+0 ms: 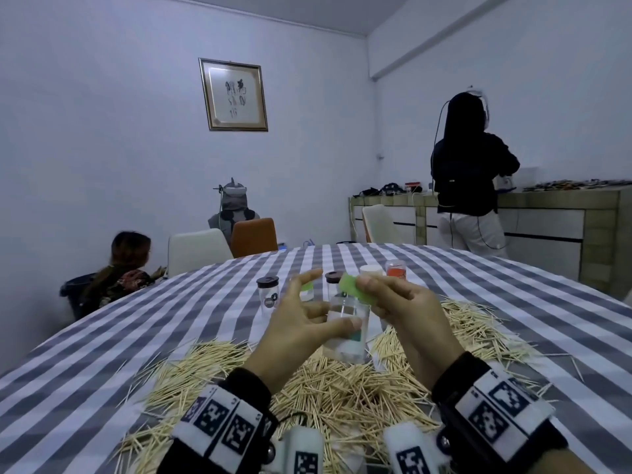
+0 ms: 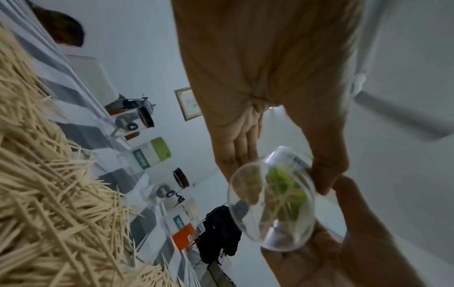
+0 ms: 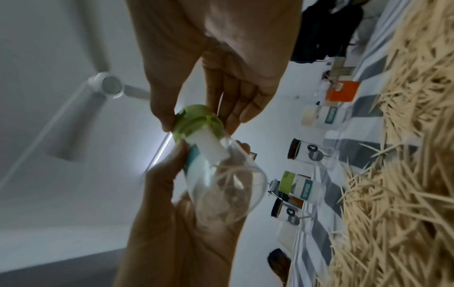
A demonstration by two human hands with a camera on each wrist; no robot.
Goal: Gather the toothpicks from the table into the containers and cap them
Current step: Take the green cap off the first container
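Here the right hand's (image 1: 407,302) thumb and fingertips (image 3: 169,120) pinch the rim of a green cap (image 3: 196,122), which sits at or just off the mouth of a clear plastic toothpick container (image 1: 347,331); whether cap and mouth touch cannot be told. The left hand (image 1: 301,331) holds that container above the table, thumb (image 1: 342,325) pressed across its white and teal label and the other fingers spread round its far side, the forefinger stretched out loose. Through the clear base, in the left wrist view, a few toothpicks show inside it. Beneath both hands a thick heap of loose toothpicks (image 1: 342,388) lies on the grey and white checked tablecloth (image 1: 102,336). Past the heap stand more containers: two with dark brown caps (image 1: 267,292), one with a green cap (image 2: 152,153), one with a cream cap (image 3: 317,116) and one with an orange label (image 1: 396,268). Two seated people and one standing at a counter (image 1: 561,206) are further back.
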